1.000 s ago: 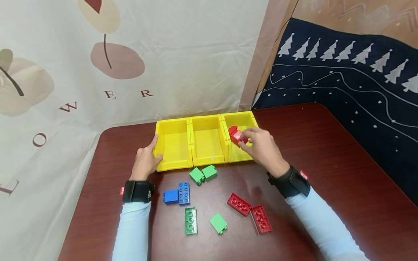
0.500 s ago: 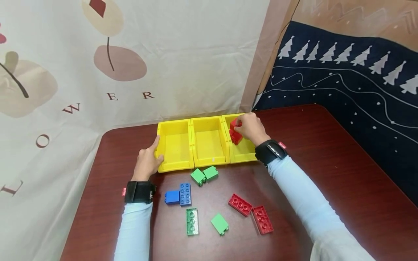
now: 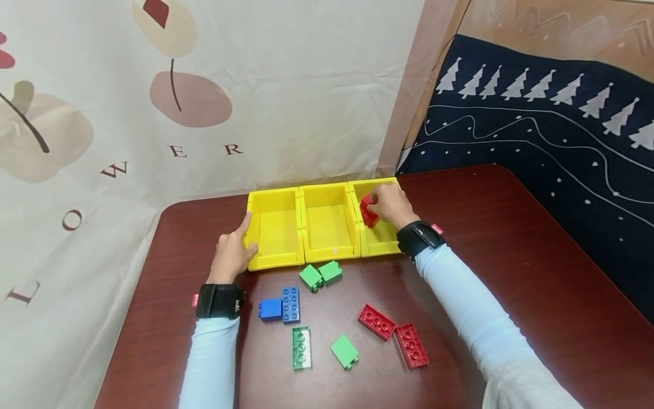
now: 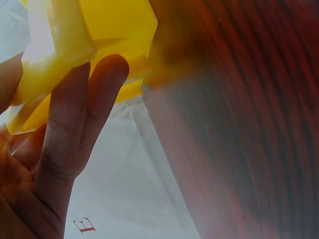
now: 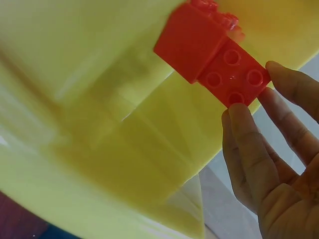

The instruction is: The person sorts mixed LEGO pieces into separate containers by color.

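Note:
My right hand (image 3: 392, 205) reaches into the right-hand yellow bin (image 3: 379, 248). Its fingertips pinch a red toy brick (image 5: 234, 74), whose studs face the camera in the right wrist view. A second red brick (image 5: 189, 42) lies against it in the same bin; whether the two are joined I cannot tell. My left hand (image 3: 229, 253) holds the side wall of the left-hand yellow bin (image 3: 276, 261), thumb on one side and fingers on the other. In the left wrist view, two fingers (image 4: 75, 119) lie along the yellow wall.
The middle yellow bin (image 3: 332, 250) joins the other two. In front lie two blue bricks (image 3: 290, 305), several green bricks (image 3: 344, 351) and two dark red bricks (image 3: 411, 345) on the brown table (image 3: 511, 250). Printed cloth (image 3: 317, 102) hangs behind the bins.
My right hand has moved back and to the left, bringing its red brick down into the right-hand bin beside the other one. My left hand keeps its hold on the left-hand bin.

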The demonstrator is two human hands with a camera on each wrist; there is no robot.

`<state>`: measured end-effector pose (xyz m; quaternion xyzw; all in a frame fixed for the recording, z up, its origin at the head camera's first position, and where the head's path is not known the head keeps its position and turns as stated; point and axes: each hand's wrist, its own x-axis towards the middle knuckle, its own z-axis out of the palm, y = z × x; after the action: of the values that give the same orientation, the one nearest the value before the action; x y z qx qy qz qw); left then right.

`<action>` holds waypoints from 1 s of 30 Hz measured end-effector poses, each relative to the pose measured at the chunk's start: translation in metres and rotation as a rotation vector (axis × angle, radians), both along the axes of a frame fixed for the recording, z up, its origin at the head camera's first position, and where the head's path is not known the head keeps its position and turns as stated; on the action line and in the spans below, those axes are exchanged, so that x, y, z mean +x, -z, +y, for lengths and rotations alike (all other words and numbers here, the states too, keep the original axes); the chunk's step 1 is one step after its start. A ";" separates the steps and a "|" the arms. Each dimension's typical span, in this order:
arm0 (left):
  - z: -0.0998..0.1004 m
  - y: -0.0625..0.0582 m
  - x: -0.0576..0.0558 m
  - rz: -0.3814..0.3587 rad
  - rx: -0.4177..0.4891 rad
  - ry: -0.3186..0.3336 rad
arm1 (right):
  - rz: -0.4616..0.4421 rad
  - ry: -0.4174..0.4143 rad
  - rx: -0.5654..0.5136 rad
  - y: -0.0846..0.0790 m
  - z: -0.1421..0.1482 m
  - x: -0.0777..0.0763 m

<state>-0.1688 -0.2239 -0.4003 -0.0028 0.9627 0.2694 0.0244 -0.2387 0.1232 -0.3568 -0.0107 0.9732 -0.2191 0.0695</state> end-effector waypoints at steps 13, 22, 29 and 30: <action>0.000 0.000 -0.001 0.002 -0.003 0.004 | 0.031 0.008 0.015 0.004 0.001 0.004; 0.000 0.001 -0.001 -0.005 -0.008 -0.007 | 0.157 0.009 0.042 -0.004 0.006 0.021; -0.001 0.000 -0.001 -0.007 -0.011 0.004 | 0.364 -0.114 0.020 -0.019 0.009 0.082; -0.002 -0.001 -0.001 -0.004 -0.012 0.005 | 0.400 -0.144 0.011 -0.019 0.008 0.094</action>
<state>-0.1696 -0.2255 -0.3998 -0.0010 0.9642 0.2637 0.0272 -0.1449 0.1313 -0.3373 -0.1230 0.9655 -0.2019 -0.1095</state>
